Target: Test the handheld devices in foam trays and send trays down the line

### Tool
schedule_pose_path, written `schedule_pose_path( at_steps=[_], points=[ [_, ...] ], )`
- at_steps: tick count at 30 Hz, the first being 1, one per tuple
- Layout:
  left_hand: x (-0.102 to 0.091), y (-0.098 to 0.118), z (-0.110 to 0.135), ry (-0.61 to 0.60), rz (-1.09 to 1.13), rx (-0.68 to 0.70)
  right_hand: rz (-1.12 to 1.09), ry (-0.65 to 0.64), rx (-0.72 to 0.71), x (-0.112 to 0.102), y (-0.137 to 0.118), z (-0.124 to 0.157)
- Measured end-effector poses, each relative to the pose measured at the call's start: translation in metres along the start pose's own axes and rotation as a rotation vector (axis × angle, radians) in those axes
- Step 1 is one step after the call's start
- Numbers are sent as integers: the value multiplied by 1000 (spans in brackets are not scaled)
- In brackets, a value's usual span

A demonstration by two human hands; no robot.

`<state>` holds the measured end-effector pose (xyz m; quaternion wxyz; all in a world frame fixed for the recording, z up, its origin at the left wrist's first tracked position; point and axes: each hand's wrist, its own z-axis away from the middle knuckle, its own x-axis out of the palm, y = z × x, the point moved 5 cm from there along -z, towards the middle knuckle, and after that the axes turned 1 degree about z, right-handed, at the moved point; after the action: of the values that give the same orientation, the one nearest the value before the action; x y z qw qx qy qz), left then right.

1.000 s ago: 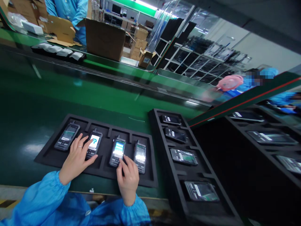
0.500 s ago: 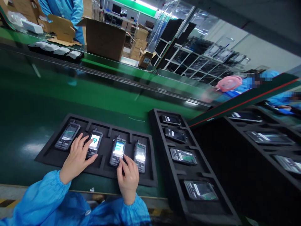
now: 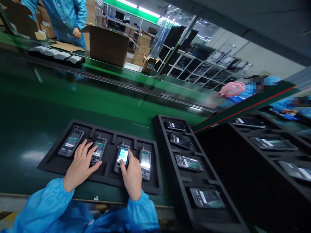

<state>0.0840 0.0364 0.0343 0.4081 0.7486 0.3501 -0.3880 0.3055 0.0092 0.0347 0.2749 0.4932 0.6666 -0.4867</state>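
A black foam tray (image 3: 58, 163) lies on the green belt in front of me with several handheld phones in its slots. My left hand (image 3: 80, 166) rests open, fingers spread, on the second phone (image 3: 98, 150), beside the leftmost phone (image 3: 71, 141). My right hand (image 3: 132, 174) lies over the third phone (image 3: 122, 156), fingers stretched forward and touching its lit screen. The fourth phone (image 3: 145, 161) sits just right of that hand, untouched.
A second black tray (image 3: 170, 168) with several phones runs away on the right, with more trays (image 3: 267, 152) beyond it. Across the belt stand a cardboard box (image 3: 108, 45), white pouches (image 3: 57, 54) and a person in blue (image 3: 65, 16).
My right hand has slid forward onto the third phone's screen. The second phone's bright screen has gone dim. The view has shifted slightly; my left hand stays put.
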Motion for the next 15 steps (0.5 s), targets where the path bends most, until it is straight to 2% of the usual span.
schedule_pose_path(
  at_steps=[3,8,15],
  points=[
    [0,0,0,-10,11,-10,-15,29,12,-1,1,3],
    [0,-1,0,-17,23,-17,25,6,-22,2,0,6],
    [1,-1,0,-17,26,-22,-37,76,16,-6,1,9]
  ],
)
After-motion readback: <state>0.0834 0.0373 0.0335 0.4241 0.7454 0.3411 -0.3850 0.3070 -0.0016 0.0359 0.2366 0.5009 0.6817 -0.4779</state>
